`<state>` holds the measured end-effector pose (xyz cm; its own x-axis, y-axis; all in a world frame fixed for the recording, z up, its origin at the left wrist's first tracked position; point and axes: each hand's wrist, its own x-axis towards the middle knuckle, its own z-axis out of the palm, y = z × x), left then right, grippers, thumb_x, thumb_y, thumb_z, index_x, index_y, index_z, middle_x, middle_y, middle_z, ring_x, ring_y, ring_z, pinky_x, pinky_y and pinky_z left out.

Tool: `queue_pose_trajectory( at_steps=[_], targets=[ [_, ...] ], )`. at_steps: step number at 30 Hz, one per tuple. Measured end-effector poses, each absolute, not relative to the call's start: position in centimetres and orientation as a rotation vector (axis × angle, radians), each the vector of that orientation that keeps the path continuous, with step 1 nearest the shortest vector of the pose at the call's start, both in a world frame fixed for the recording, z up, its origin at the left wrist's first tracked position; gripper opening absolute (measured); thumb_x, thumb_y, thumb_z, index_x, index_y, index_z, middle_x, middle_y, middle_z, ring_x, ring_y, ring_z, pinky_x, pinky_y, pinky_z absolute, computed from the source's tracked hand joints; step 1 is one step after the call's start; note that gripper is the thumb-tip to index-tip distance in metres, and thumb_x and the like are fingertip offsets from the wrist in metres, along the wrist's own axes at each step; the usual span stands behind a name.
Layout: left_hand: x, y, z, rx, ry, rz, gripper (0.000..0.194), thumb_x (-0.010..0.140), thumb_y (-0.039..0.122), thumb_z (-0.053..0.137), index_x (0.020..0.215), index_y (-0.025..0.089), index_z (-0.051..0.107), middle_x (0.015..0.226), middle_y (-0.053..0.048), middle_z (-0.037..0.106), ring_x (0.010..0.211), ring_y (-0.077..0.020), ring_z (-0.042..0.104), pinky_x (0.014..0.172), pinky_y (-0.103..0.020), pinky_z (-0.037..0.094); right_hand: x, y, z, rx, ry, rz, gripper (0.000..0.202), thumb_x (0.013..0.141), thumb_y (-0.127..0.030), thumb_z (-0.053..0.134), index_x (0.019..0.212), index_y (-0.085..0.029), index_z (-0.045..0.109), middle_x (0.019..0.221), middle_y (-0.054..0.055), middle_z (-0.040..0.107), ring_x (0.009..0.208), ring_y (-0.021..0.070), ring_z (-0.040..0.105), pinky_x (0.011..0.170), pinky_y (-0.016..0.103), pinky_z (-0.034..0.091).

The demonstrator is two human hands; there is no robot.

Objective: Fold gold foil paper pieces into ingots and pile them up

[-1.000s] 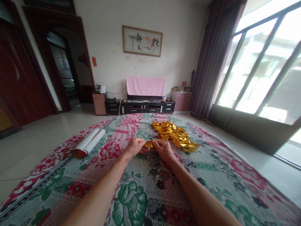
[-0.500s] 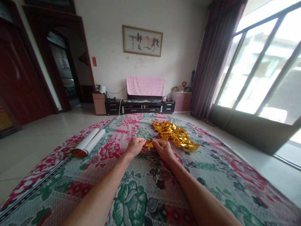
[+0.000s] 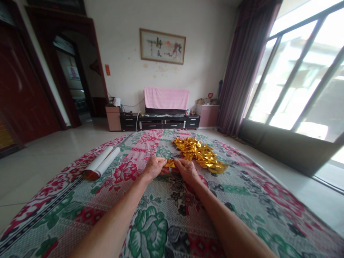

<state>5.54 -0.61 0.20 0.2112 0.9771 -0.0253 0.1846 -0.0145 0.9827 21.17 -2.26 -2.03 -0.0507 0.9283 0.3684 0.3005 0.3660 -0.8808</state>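
Note:
A small piece of folded gold foil paper (image 3: 170, 163) is pinched between my two hands, just above the flowered cloth. My left hand (image 3: 156, 166) grips its left end with closed fingers. On the other end, my right hand (image 3: 186, 170) is closed too, thumb on top. Fingers cover most of the foil, so only its middle shows. Just beyond my right hand lies a heap of folded gold foil pieces (image 3: 200, 153), pointed and boat-like in shape.
Two white rolls (image 3: 103, 161), with a reddish-gold inner side, lie at the left of the cloth (image 3: 129, 172). Past the far edge stands a low black cabinet (image 3: 153, 123) with a pink towel (image 3: 166, 98) above it. Large windows (image 3: 295, 79) are on the right.
The gold foil between my fingers shows a slightly different crease and shine. Both hands stay in nearly the same place.

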Motion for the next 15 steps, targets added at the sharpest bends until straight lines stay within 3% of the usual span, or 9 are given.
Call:
queue_pose_trajectory(
  at_steps=[15],
  targets=[
    [5.74,-0.66,0.21,1.469,1.191,0.958,0.024,0.080,0.026,0.044,0.085,0.012,0.063,0.054,0.000,0.063,0.051,-0.0145,0.062,0.042,-0.018,0.040,21.25,-2.40,-1.87,-1.164,-1.610,0.740,0.038,0.081,-0.045,0.041,0.070,-0.015,0.061,0.059,0.000,0.060,0.058,0.0140,0.059,0.048,0.018,0.041]
  ],
)
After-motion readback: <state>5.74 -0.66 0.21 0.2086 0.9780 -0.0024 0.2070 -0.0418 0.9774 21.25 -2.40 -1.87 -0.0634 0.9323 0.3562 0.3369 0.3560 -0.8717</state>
